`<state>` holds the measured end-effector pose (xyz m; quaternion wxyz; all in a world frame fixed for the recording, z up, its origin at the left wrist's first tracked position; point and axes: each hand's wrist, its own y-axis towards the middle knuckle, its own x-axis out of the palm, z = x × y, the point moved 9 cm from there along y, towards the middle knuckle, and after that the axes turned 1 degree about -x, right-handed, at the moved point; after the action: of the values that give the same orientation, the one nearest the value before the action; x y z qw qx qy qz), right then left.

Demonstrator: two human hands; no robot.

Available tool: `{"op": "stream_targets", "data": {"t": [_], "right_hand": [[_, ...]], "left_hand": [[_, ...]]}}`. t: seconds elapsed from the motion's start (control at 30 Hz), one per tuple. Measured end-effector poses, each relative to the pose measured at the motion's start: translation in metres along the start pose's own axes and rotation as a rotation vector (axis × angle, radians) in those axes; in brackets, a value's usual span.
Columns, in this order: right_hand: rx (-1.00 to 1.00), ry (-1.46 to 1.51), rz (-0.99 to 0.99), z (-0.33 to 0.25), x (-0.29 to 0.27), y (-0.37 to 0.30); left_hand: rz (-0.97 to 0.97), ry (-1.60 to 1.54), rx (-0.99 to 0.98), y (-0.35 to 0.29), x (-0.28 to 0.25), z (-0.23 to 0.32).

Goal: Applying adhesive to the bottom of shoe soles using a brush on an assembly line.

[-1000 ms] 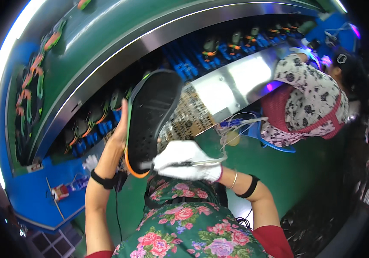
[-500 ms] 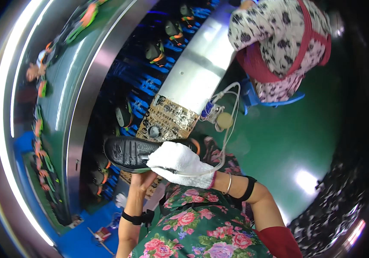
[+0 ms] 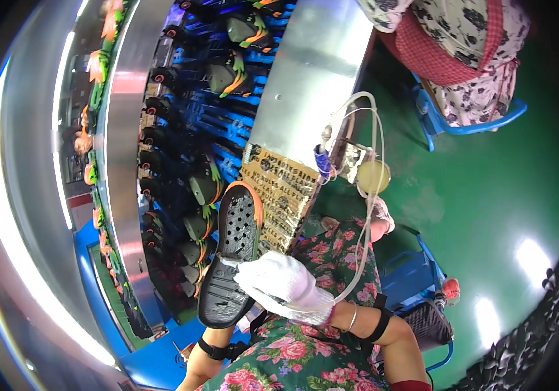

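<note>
A black shoe sole [image 3: 226, 298] with an orange and green rim stands lengthwise in front of me, its inner side up. One half is full of small holes, the other ribbed and glossy. My left hand [image 3: 205, 270] supports it from underneath; most of that hand is hidden. My right hand [image 3: 282, 283], in a white knit glove, is closed over the sole's right edge around a brush-like tool. Its pale tip [image 3: 230, 260] touches the middle of the sole. A clear hose [image 3: 365, 251] loops from the glove up to the bench's edge.
The metal bench [image 3: 305, 78] has a taped cardboard sheet [image 3: 282, 186] at its near end. On the left, several soles [image 3: 206, 186] lie on a blue rack beside a conveyor. A seated co-worker [image 3: 455, 45] is at the far right. A blue stool [image 3: 416, 274] stands nearer.
The sole has turned from lying crosswise to pointing away from me, its holed half now uncovered. My gloved hand has shifted slightly right and down. The whole view has swung.
</note>
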<state>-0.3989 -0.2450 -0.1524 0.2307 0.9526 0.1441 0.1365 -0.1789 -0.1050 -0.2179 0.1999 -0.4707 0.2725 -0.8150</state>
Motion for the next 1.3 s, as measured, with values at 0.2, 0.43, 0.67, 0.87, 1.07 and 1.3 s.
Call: {"op": "stream_targets", "data": {"t": [0.2, 0.43, 0.67, 0.87, 1.07, 1.3], "right_hand": [[-0.022, 0.004, -0.044, -0.019, 0.01, 0.031], [-0.066, -0.06, -0.26, -0.063, 0.046, 0.077], [-0.286, -0.254, -0.304, -0.125, 0.079, 0.144], [-0.481, -0.462, -0.448, -0.144, 0.121, 0.144], [-0.268, -0.15, -0.445, -0.154, 0.129, 0.133], [-0.428, -0.268, -0.479, -0.16, 0.141, 0.121]], "left_hand": [[-0.035, -0.022, 0.006, 0.011, 0.073, -0.004], [-0.172, -0.139, 0.004, 0.013, 0.107, 0.008], [-0.511, -0.416, 0.128, 0.011, 0.107, 0.019], [-0.148, -0.044, 0.203, 0.001, 0.076, 0.009], [-0.69, -0.492, 0.156, -0.015, 0.092, 0.012], [-0.716, -0.461, 0.217, -0.021, 0.092, 0.017]]}}
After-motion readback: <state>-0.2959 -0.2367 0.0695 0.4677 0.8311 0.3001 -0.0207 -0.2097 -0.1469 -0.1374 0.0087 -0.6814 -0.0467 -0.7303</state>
